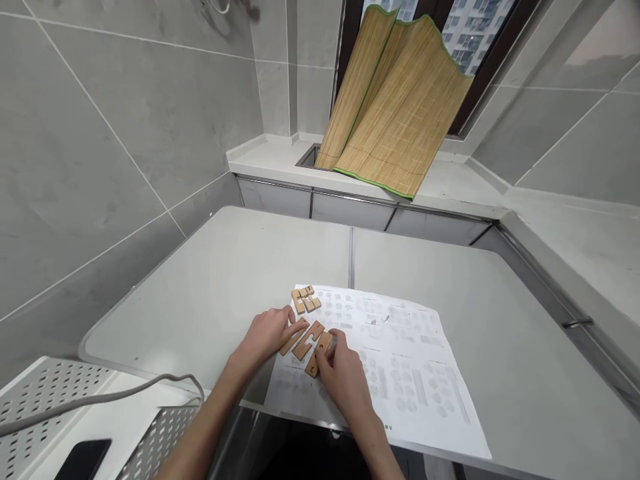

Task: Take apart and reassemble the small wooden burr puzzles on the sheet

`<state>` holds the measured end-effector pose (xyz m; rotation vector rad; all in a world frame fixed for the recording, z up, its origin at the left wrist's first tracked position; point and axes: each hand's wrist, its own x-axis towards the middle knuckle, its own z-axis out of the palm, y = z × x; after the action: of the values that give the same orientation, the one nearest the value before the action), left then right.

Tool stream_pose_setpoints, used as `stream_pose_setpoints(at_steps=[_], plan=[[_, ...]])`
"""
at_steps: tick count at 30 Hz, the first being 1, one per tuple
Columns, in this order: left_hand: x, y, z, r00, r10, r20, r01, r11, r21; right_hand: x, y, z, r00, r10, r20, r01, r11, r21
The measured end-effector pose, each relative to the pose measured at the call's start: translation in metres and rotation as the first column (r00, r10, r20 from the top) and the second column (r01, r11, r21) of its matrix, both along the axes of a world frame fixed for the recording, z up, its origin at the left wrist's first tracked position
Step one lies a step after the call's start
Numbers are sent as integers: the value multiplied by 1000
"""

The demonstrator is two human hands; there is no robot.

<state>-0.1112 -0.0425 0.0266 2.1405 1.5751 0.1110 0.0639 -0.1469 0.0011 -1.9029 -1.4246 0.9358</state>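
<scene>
Several flat wooden pieces lie on a printed white paper sheet (pixel 415 373) at the table's near edge. My left hand (pixel 273 330) rests its fingers on a long wooden piece (pixel 294 337), thumb and forefinger bent around its upper end. My right hand (pixel 345 367) grips a wooden piece with dark marks (pixel 313 367) between thumb and fingers. Between the hands lies a notched wooden piece (pixel 304 347), tilted like its neighbours. Just beyond my left hand, a small group of lighter wooden pieces (pixel 299 303) sits at the sheet's upper left corner.
The white table (pixel 240 260) has a seam down its middle. At lower left are a perforated white surface (pixel 30 400), a grey cable (pixel 100 399) and a black phone (pixel 85 460). A bamboo mat (pixel 395 107) leans against the window behind the ledge (pixel 445 177).
</scene>
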Motion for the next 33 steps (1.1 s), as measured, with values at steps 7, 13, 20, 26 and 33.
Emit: stream_pose_setpoints(at_steps=[7, 13, 20, 26, 33], plan=[[-10, -34, -10, 988, 24, 149, -28, 999, 19, 2, -6, 6, 1000, 12, 19, -11, 998, -66], [-15, -64, -23, 945, -54, 322, 5, 989, 149, 4, -12, 8, 999, 12, -41, -15, 998, -65], [5, -82, -39, 948, -223, 228, 116, 907, 405, 25, -29, 6, 986, -10, -167, 12, 1000, 12], [13, -84, -45, 954, -250, 166, 150, 876, 459, 84, -54, 2, 974, -70, -214, 89, 993, 80], [-5, -79, -48, 960, -171, 220, 68, 909, 412, 164, -77, -35, 944, -300, -135, 318, 938, 136]])
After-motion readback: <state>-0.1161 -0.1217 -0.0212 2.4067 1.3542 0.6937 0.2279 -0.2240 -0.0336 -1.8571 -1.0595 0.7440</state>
